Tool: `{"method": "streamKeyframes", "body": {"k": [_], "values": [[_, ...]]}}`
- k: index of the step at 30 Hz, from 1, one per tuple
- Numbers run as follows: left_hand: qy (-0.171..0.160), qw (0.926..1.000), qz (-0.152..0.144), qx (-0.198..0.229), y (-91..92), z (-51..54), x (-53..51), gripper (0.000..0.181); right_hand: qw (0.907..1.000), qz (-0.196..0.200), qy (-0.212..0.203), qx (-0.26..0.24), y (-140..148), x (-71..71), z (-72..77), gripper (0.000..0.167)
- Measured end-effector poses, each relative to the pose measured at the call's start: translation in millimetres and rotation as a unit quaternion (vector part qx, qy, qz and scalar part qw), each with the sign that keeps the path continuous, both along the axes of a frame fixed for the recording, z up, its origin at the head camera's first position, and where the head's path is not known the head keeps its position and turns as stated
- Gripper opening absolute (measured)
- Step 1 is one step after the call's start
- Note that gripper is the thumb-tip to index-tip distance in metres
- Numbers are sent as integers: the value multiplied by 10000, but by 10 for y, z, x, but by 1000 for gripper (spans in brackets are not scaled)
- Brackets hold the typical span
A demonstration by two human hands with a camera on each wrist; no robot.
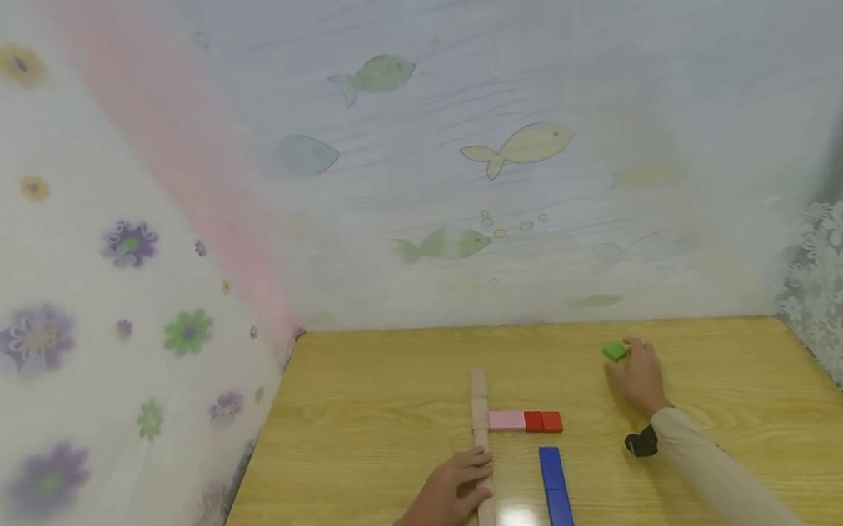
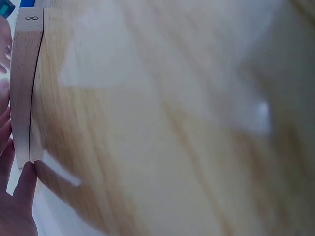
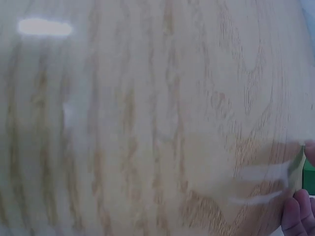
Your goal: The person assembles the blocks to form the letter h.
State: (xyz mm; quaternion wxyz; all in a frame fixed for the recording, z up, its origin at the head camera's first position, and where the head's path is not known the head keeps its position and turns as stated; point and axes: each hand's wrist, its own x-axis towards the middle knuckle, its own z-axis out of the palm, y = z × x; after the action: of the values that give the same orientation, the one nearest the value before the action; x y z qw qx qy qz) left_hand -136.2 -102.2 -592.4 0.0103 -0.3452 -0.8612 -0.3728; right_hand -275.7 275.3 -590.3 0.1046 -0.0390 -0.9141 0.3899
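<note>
A row of plain wooden blocks runs front to back on the table. My left hand rests its fingers across the near part of that row, thumb nearer me. In the left wrist view my fingertips touch the side of a wooden block, and another block end bears a mark like an 8. Toward the back right, my right hand pinches a small green block between thumb and fingers. The right wrist view shows only a sliver of the green block, between fingertips at the edge.
A pink block and two red blocks extend rightward from the wooden row. Two blue blocks lie end to end nearer me. Fish-painted sheeting stands behind the table, and a flowered sheet on the left.
</note>
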Motion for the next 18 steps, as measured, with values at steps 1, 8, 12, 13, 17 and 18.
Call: {"method": "streamKeyframes", "body": {"k": [1, 8, 12, 13, 17, 18], "values": [[-7, 10000, -5, -4, -3, 0, -3, 32, 10000, -77, -25, 39, -7, -11, 5, 59], [8, 10000, 13, -17, -16, -29, -22, 32, 9991, -123, -3, 410, -19, -63, 52, 50], [6, 10000, -26, 28, -15, -49, -22, 32, 9985, -78, 53, 535, -3, -62, 55, 38], [13, 10000, -32, 35, -15, -51, -21, 32, 9984, -51, 62, 561, 2, -61, 57, 35], [54, 10000, -30, 76, -8, -50, -19, 32, 9981, 168, 83, 592, 34, -47, 69, 35], [45, 9999, -38, 94, -4, -49, -18, 32, 9984, 209, 92, 513, 47, -40, 75, 35]]}}
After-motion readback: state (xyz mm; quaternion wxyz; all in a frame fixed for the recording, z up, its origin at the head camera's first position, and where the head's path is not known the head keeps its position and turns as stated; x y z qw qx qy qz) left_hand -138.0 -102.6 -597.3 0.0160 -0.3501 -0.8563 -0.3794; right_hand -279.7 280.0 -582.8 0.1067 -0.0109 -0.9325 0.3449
